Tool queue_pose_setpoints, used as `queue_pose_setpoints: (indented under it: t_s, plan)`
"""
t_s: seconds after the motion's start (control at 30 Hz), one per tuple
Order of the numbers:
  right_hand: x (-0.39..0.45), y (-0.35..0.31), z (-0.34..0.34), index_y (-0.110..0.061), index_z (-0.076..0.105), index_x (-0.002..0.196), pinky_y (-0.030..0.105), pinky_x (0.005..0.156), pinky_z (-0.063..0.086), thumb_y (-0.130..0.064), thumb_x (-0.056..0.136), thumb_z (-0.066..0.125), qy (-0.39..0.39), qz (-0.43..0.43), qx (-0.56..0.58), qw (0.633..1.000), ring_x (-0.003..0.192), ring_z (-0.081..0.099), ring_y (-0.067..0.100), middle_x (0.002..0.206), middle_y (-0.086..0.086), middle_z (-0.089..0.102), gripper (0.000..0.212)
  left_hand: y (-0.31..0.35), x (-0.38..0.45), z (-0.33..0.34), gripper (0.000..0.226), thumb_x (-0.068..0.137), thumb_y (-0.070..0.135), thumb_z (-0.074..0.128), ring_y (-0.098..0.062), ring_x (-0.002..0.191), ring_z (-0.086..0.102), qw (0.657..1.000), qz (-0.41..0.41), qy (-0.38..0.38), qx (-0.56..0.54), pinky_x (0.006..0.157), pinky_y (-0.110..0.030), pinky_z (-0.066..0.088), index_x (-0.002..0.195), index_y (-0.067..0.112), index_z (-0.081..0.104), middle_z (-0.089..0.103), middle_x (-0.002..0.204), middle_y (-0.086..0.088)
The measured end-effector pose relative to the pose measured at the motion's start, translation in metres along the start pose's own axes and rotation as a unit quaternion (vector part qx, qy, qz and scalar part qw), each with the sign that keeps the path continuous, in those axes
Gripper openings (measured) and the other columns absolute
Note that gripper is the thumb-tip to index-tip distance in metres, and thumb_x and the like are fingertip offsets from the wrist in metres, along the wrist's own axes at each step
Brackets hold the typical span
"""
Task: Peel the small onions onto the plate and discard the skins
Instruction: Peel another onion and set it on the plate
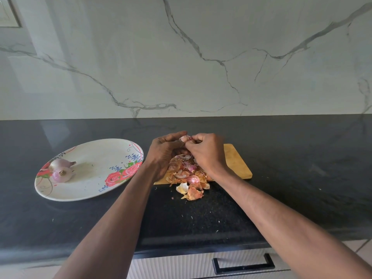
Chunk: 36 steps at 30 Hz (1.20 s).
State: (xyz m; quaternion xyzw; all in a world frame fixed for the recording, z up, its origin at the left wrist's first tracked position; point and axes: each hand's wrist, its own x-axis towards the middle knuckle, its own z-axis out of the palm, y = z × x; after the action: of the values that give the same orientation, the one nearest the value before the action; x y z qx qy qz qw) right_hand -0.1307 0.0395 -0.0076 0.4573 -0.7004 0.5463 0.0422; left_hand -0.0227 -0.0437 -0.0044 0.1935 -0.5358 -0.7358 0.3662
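Two peeled pale-purple small onions [61, 170] already on floral oval plate [89, 169]. Third small onion [184, 137] mid-peel — gripped in left hand [165, 152], right hand [205, 150] pinching its skin above wooden cutting board [237, 164]. Papery orange-pink skin pile [189, 178] not discarded — spills onto black table [302, 158]. Unpeeled onions under skins: cannot tell.

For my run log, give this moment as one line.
step: peeling | hands: left hand holds onion, right hand pinches its skin | plate: two onions | skins: on board

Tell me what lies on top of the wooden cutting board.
A pile of onion skins covers the wooden cutting board's left part; some spill onto the counter. The hands hide what lies beneath them.
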Motion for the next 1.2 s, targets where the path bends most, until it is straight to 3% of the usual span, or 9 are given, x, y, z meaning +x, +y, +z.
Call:
queue_pose_setpoints:
  t_s: [0.2,0.43,0.53,0.63,0.8,0.97,1.2]
  plan:
    - [-0.001,-0.002,-0.001,-0.008,0.078,0.077,0.042,0.051,0.057,-0.025,0.085,0.079,0.018,0.016,0.026,0.999,0.056,0.068,0.016,0.064,-0.001,0.071,0.019,-0.001,0.002,-0.003,0.019,0.089,-0.001,0.065,-0.025,0.084,0.071,1.000,-0.002,-0.007,-0.014,0.074,-0.031,0.062,0.107,-0.001,0.071,0.075,0.099,-0.017]
    - [0.005,-0.001,-0.013,-0.010,0.078,0.082,0.016,0.057,0.052,-0.019,0.084,0.077,0.021,0.069,0.095,0.993,0.067,0.068,0.007,0.074,-0.003,0.074,0.009,0.002,0.002,-0.001,0.017,0.100,-0.001,0.051,-0.023,0.073,0.069,0.998,-0.026,-0.001,-0.052,0.068,-0.026,0.061,0.111,-0.003,0.064,0.070,0.102,-0.020]
    - [0.007,0.000,-0.014,-0.010,0.078,0.083,0.022,0.062,0.057,-0.011,0.086,0.072,0.016,0.090,0.138,0.986,0.064,0.071,0.010,0.072,0.000,0.074,0.006,0.004,-0.001,0.001,0.019,0.101,0.000,0.047,-0.022,0.073,0.071,0.997,-0.035,0.001,-0.063,0.073,-0.028,0.062,0.111,-0.003,0.063,0.069,0.102,-0.020]
    - [0.008,0.001,-0.013,-0.007,0.076,0.084,0.031,0.058,0.059,-0.007,0.086,0.073,0.012,0.106,0.184,0.977,0.063,0.073,0.018,0.072,0.005,0.075,0.004,0.006,-0.002,0.000,0.016,0.098,0.004,0.056,-0.023,0.081,0.072,0.997,-0.033,-0.007,-0.066,0.082,-0.034,0.060,0.110,-0.001,0.065,0.070,0.103,-0.017]
    - [0.008,-0.003,-0.012,-0.007,0.075,0.088,0.025,0.051,0.055,-0.006,0.085,0.078,-0.015,0.122,0.246,0.962,0.062,0.072,0.018,0.079,0.009,0.075,0.004,0.006,-0.002,-0.001,0.015,0.092,0.010,0.064,-0.019,0.070,0.068,1.000,-0.022,0.003,0.013,0.058,-0.026,0.057,0.105,0.006,0.070,0.074,0.090,-0.011]
    - [0.010,-0.001,-0.011,-0.012,0.076,0.091,0.020,0.057,0.053,-0.004,0.082,0.079,-0.041,0.137,0.233,0.962,0.063,0.070,0.006,0.077,0.000,0.075,0.012,0.006,-0.001,-0.001,0.019,0.101,0.003,0.050,-0.022,0.073,0.071,1.000,-0.026,0.009,0.013,0.065,-0.027,0.060,0.112,0.000,0.065,0.075,0.088,-0.013]
    - [0.009,0.003,-0.007,-0.009,0.077,0.087,0.033,0.067,0.062,-0.010,0.083,0.079,-0.033,0.112,0.164,0.980,0.069,0.072,0.017,0.078,0.004,0.076,0.005,0.007,-0.006,0.001,0.021,0.090,0.011,0.070,-0.021,0.069,0.071,0.999,-0.026,0.014,0.029,0.056,-0.025,0.056,0.110,0.003,0.069,0.075,0.088,-0.013]
